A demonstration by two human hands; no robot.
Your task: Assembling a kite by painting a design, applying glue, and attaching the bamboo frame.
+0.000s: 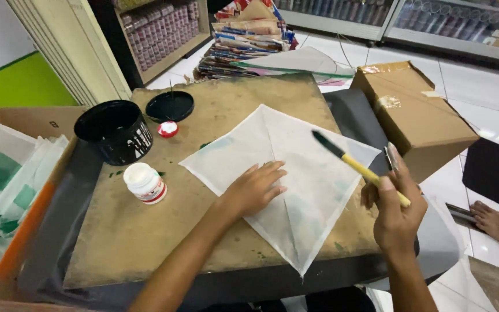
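The left hand point(255, 188) lies open on the white diamond-shaped paper sheet point(287, 173); the right hand point(397, 211) grips a yellow-handled brush point(356, 164), which could smear paint if it dips.

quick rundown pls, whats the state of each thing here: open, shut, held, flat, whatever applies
white kite: flat on the board, pinned by the left hand
paintbrush: held in the right hand, raised, dark bristles
black tub: open, upright
black lid: off, lying beside the tub
white bottle: open, upright
red cap: off, lying on the board
cardboard box: shut, taped
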